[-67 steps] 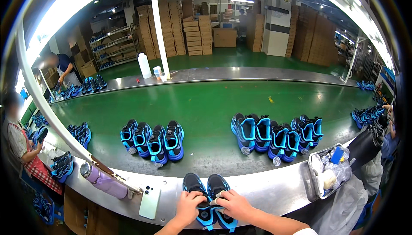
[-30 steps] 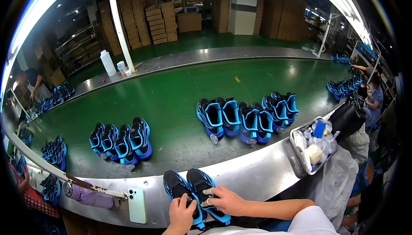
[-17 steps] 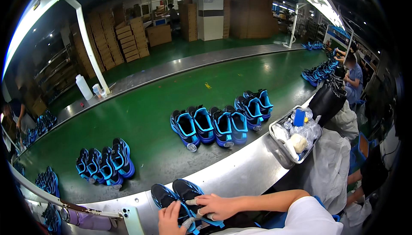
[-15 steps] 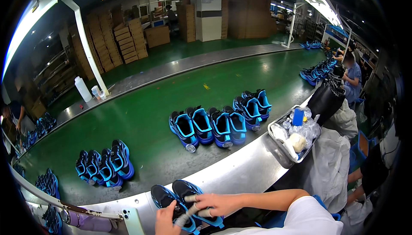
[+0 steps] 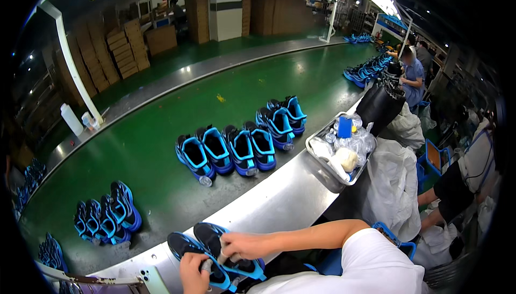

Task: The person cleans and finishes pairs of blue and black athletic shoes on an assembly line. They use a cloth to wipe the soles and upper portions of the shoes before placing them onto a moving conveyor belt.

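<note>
A pair of black and blue sneakers lies in front of me on the metal edge of the workbench, toes pointing away. My left hand (image 5: 194,272) is closed around the side of the left sneaker (image 5: 181,242), near its opening. Over the right sneaker (image 5: 207,232), my right hand (image 5: 243,245) has its fingers curled down at the lacing and opening. Pale covers wrap some fingers of both hands. What the right fingertips grip is partly hidden by the hand.
Several matching sneakers (image 5: 242,149) stand in a row on the green belt, with another group (image 5: 124,208) further left. A tray (image 5: 309,146) of plastic-wrapped items sits at right, beside white sacks (image 5: 389,181). A phone (image 5: 153,280) lies at lower left. Co-workers are at the right.
The view has turned right, so the surroundings shift left in the picture. My right hand's fingers, earlier stretched across toward the left sneaker, now curl down on the right one.
</note>
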The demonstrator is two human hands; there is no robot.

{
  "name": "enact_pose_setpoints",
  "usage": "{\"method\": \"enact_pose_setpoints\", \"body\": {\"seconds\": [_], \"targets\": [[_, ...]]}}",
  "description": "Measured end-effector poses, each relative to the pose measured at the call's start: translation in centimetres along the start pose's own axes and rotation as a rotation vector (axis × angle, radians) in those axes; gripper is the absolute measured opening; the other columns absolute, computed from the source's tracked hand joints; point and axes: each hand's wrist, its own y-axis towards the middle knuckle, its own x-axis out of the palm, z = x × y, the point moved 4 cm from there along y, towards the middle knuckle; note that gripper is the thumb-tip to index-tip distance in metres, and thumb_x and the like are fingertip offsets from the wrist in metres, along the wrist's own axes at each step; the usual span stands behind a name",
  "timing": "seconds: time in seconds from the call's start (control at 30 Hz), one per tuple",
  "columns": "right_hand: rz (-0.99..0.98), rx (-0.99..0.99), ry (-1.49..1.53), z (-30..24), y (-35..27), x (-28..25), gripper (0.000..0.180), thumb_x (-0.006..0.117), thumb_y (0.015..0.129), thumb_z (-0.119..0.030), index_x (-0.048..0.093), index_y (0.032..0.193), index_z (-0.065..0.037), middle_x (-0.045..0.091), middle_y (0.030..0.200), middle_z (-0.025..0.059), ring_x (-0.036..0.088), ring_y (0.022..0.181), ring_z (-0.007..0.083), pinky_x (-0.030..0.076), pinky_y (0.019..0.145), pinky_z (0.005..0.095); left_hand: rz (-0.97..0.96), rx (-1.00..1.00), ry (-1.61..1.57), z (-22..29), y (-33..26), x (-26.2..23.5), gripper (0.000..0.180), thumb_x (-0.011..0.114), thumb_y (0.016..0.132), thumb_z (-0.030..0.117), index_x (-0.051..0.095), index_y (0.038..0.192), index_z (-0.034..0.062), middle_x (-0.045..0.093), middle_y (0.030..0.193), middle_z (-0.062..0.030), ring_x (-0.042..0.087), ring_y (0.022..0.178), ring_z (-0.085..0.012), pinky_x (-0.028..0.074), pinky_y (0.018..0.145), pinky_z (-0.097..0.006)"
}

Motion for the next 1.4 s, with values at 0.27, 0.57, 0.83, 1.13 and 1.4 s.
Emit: {"method": "enact_pose_setpoints", "body": {"seconds": [0.27, 0.57, 0.83, 1.13, 1.4], "targets": [[-0.023, 0.104, -0.02, -0.8, -0.6, -2.3, 0.024, 0.072, 0.078, -0.024, 0.07, 0.101, -0.017, 0.052, 0.083, 0.0096, 0.054, 0.086, 0.0273, 0.046, 0.073, 0.0358, 0.152, 0.023, -0.064, -0.3, 1.2, 0.5, 0.03, 0.066, 0.07, -0.003, 0.062, 0.099, 0.0039, 0.054, 0.088, -0.0106, 0.054, 0.069, -0.0244, 0.046, 0.062, -0.032], [0.021, 0.168, -0.134, 0.1, -0.5, -1.5, 0.03, 0.073, 0.077, -0.026, 0.069, 0.106, -0.018, 0.052, 0.083, 0.0089, 0.058, 0.081, 0.028, 0.049, 0.071, 0.0384, 0.139, -0.116, -0.121, -0.5, -0.1, -0.2, 0.035, 0.061, 0.072, -0.004, 0.061, 0.106, 0.0037, 0.057, 0.091, -0.0098, 0.053, 0.075, -0.025, 0.045, 0.069, -0.033], [0.033, 0.187, -0.207, -0.8, -1.4, -2.2, 0.026, 0.073, 0.079, -0.023, 0.068, 0.104, -0.017, 0.055, 0.083, 0.0076, 0.059, 0.078, 0.0284, 0.05, 0.07, 0.0385, 0.337, 0.019, -0.085, 2.5, -1.5, -0.7, 0.031, 0.055, 0.074, -0.009, 0.064, 0.102, 0.0008, 0.061, 0.108, -0.0139, 0.06, 0.086, -0.0241, 0.048, 0.074, -0.029], [-0.057, 0.096, -0.082, -1.1, -1.3, -3.3, 0.036, 0.072, 0.078, -0.023, 0.066, 0.112, -0.015, 0.055, 0.088, 0.0084, 0.058, 0.083, 0.0274, 0.048, 0.072, 0.0382, -0.226, -0.739, -1.308, 6.5, -5.4, 9.1, 0.034, 0.045, 0.093, 0.0, 0.048, 0.126, -0.0039, 0.058, 0.113, -0.016, 0.063, 0.082, -0.0182, 0.052, 0.073, -0.028], [-0.055, 0.207, -0.151, -0.1, -1.1, -3.0, 0.03, 0.072, 0.076, -0.021, 0.067, 0.105, -0.011, 0.053, 0.084, 0.0088, 0.059, 0.083, 0.0282, 0.049, 0.071, 0.0382, -0.015, -0.948, -1.592, 7.2, -4.3, 10.7, 0.028, 0.043, 0.1, 0.008, 0.046, 0.123, -0.0072, 0.052, 0.125, -0.0153, 0.059, 0.105, -0.0254, 0.05, 0.084, -0.033]]}}
